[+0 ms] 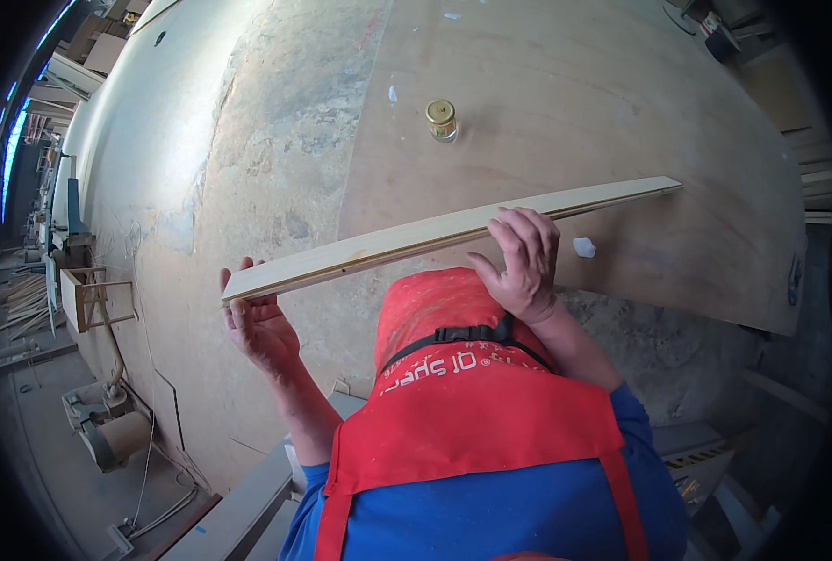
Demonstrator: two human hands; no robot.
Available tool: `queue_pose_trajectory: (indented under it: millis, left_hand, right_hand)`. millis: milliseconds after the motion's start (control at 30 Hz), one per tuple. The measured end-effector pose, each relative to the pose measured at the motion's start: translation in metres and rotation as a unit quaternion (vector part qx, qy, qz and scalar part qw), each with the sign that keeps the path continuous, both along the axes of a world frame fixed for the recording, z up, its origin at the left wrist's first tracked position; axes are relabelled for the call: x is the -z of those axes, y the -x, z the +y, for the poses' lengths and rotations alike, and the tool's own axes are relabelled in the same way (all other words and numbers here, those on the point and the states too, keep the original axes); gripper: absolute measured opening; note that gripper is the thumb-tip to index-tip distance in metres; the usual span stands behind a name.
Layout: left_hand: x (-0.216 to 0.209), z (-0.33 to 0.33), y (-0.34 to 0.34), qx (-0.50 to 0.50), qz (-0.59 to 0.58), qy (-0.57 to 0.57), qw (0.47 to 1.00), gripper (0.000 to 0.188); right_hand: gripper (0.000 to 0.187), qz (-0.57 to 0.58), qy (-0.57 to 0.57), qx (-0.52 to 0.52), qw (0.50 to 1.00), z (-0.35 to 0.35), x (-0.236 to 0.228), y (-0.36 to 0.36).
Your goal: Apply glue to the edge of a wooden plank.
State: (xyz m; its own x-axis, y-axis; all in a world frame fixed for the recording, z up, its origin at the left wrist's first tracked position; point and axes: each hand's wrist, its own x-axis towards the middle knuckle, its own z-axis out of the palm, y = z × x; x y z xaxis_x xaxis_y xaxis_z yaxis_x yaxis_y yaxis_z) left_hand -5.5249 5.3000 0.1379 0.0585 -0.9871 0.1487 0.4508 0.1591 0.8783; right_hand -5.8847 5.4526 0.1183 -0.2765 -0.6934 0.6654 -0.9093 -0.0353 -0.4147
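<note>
A long, narrow, pale wooden board (416, 228) with a darker layered edge slants across in front of me, its right end farther away. My left hand (265, 329) is closed around its left end, thumb at the near edge and fingertips showing past the far side. My right hand (526, 264) is bent over the near edge right of the middle, fingers touching the board and thumb pointing left. What lies beneath the board is hidden. Beyond it stands a small glass jar (442, 129) with a gold lid.
A large brown sheet (491, 56) spreads under and beyond the board, with a crumpled white scrap (584, 247) on it. Worn, stained floor (285, 140) shows on the left. Farther left are a wooden stool-like frame (93, 297), a motor-like machine (117, 439) and loose cables.
</note>
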Motion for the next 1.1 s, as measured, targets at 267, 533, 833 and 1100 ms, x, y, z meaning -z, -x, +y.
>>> queue_pose_trajectory:
  millis: [267, 533, 833, 1100]
  left_hand:
    - [-0.008, -0.002, -0.024, -0.013, 0.01, 0.04, 0.999, 0.08]
    - [0.015, 0.042, 0.016, 0.106, -0.011, -0.008, 0.994, 0.077]
    - [0.022, 0.05, 0.043, 0.053, 0.069, -0.081, 0.993, 0.066]
    - [0.028, 0.041, 0.049, 0.019, 0.072, -0.084, 0.994, 0.057]
  right_hand:
    - [0.045, 0.079, 0.009, -0.125, 0.989, -0.044, 0.0, -0.021]
    - [0.041, 0.067, 0.003, -0.17, 0.983, -0.06, -0.011, -0.055]
    - [0.04, 0.062, -0.003, -0.167, 0.984, -0.064, -0.008, -0.072]
    - [0.039, 0.049, -0.007, -0.152, 0.987, -0.065, 0.001, -0.078]
